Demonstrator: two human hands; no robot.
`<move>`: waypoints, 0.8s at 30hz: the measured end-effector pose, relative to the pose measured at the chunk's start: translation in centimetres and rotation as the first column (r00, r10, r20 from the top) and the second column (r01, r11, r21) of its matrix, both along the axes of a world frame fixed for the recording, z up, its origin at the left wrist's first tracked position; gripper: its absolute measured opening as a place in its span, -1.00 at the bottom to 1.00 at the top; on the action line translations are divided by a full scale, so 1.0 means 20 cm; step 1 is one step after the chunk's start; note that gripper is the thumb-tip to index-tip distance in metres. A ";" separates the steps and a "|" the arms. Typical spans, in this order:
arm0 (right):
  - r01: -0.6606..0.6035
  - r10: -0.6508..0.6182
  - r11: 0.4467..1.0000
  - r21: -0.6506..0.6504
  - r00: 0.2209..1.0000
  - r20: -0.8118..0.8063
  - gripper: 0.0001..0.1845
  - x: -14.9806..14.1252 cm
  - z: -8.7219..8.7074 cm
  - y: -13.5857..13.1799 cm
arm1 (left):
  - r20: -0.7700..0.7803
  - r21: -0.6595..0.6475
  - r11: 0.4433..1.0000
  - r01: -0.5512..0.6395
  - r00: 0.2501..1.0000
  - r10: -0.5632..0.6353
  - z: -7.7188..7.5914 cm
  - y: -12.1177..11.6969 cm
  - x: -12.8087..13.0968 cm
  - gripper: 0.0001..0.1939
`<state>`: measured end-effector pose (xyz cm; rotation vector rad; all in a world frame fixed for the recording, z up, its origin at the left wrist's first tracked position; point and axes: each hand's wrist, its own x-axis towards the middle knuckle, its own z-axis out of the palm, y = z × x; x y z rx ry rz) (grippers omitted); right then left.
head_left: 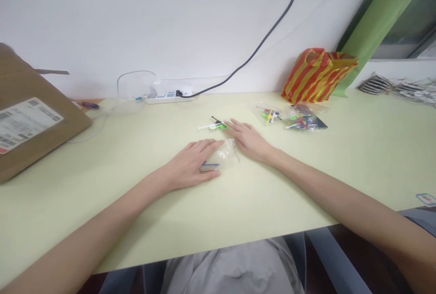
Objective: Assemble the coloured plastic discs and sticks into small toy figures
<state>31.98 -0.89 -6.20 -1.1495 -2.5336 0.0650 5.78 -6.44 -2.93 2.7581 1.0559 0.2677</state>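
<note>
Two hands (190, 164) (250, 142) flank clear plastic (225, 150), well inside the table edge (218, 245)

A crinkled, clear plastic bag (225, 150) lies on the pale counter (170, 235) between the hands, glinting. A slim blue piece (211, 164) shows between the left hand's (190, 162) thumb and fingers. Beyond the bag, a small cluster of green, black and white parts (218, 124) lies at the right hand's (248, 140) fingertips, apparently touching them.
</note>
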 end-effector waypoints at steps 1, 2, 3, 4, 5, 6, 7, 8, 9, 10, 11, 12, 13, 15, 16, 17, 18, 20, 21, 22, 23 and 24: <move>-0.007 0.007 1.000 -0.001 1.000 0.006 -0.33 0.00 0.00 0.00 | -0.001 -0.002 1.000 -0.002 1.000 0.002 0.00 0.00 0.00 -0.26; -0.012 0.012 1.000 -0.001 1.000 0.009 -0.31 0.00 0.00 0.00 | -0.002 -0.005 1.000 -0.004 1.000 0.004 0.00 0.00 0.00 -0.25; -0.016 0.016 1.000 -0.001 1.000 0.009 -0.29 0.00 0.00 0.00 | -0.004 -0.006 1.000 -0.005 1.000 0.005 0.00 0.00 0.00 -0.25; -0.017 0.017 1.000 0.001 1.000 0.007 -0.29 0.00 0.00 0.00 | -0.006 -0.007 1.000 -0.006 1.000 0.006 0.00 0.00 0.00 -0.24; -0.018 0.018 1.000 0.003 1.000 0.005 -0.28 0.00 0.00 0.00 | -0.008 -0.009 1.000 -0.007 1.000 0.007 0.01 0.00 0.00 -0.24; -0.018 0.018 1.000 0.005 1.000 0.003 -0.28 0.00 0.00 0.00 | -0.012 -0.011 1.000 -0.009 1.000 0.009 0.01 0.00 0.00 -0.24; -0.018 0.018 1.000 0.007 1.000 0.002 -0.28 0.00 -0.01 0.00 | -0.014 -0.011 1.000 -0.011 1.000 0.011 0.01 0.00 0.00 -0.23; -0.018 0.018 1.000 0.011 1.000 0.000 -0.28 0.00 -0.01 0.00 | -0.017 -0.012 1.000 -0.013 1.000 0.012 0.01 0.00 0.00 -0.23; -0.018 0.018 1.000 0.014 1.000 -0.002 -0.27 0.00 -0.01 0.00 | -0.018 -0.011 1.000 -0.015 1.000 0.015 0.01 0.00 0.00 -0.22; -0.017 0.017 1.000 0.019 1.000 -0.007 -0.27 0.00 -0.01 0.00 | -0.019 -0.010 1.000 -0.018 1.000 0.017 0.01 0.00 0.00 -0.22; -0.016 0.016 1.000 0.025 1.000 -0.016 -0.26 0.00 -0.01 0.00 | -0.018 -0.007 1.000 -0.020 1.000 0.020 0.01 0.00 0.00 -0.21; -0.014 0.015 0.999 0.032 0.999 -0.028 -0.25 0.00 -0.01 0.00 | -0.014 -0.005 1.000 -0.022 1.000 0.022 0.01 0.00 0.00 -0.20; -0.012 0.014 0.999 0.041 0.999 -0.045 -0.25 0.00 -0.01 0.00 | -0.010 -0.003 1.000 -0.023 1.000 0.023 0.00 0.00 0.00 -0.20; -0.014 0.019 0.998 0.059 0.996 -0.089 -0.23 0.00 -0.02 0.00 | 0.005 0.000 1.000 -0.025 1.000 0.025 0.00 0.00 0.00 -0.19; -0.017 0.025 0.997 0.069 0.993 -0.117 -0.23 0.00 -0.02 0.00 | 0.012 0.000 1.000 -0.025 1.000 0.025 0.00 0.00 0.00 -0.19; -0.020 0.032 0.997 0.079 0.988 -0.149 -0.22 0.00 -0.01 0.00 | 0.016 0.000 1.000 -0.024 1.000 0.024 0.00 0.00 0.00 -0.19; -0.023 0.040 0.996 0.090 0.982 -0.186 -0.22 0.00 -0.01 0.00 | 0.019 -0.001 1.000 -0.025 1.000 0.025 0.00 0.00 0.00 -0.19; -0.020 0.051 0.993 0.112 0.958 -0.281 -0.25 0.00 0.01 0.00 | 0.021 -0.003 0.999 -0.034 0.999 0.034 0.01 0.00 0.00 -0.17; -0.007 0.050 0.992 0.126 0.937 -0.344 -0.29 0.01 0.02 0.00 | 0.022 -0.005 0.999 -0.044 0.999 0.044 0.01 -0.01 0.00 -0.16; 0.016 0.044 0.990 0.138 0.907 -0.419 -0.34 0.01 0.03 -0.01 | 0.023 -0.006 0.998 -0.056 0.998 0.056 0.01 -0.01 0.00 -0.15; 0.049 0.029 0.989 0.143 0.865 -0.501 -0.42 0.02 0.05 -0.01 | 0.025 -0.007 0.998 -0.069 0.997 0.069 0.02 0.00 -0.01 -0.15; 0.089 0.006 0.987 0.133 0.810 -0.587 -0.50 0.03 0.06 -0.02 | 0.025 -0.008 0.997 -0.081 0.996 0.082 0.02 0.00 -0.01 -0.15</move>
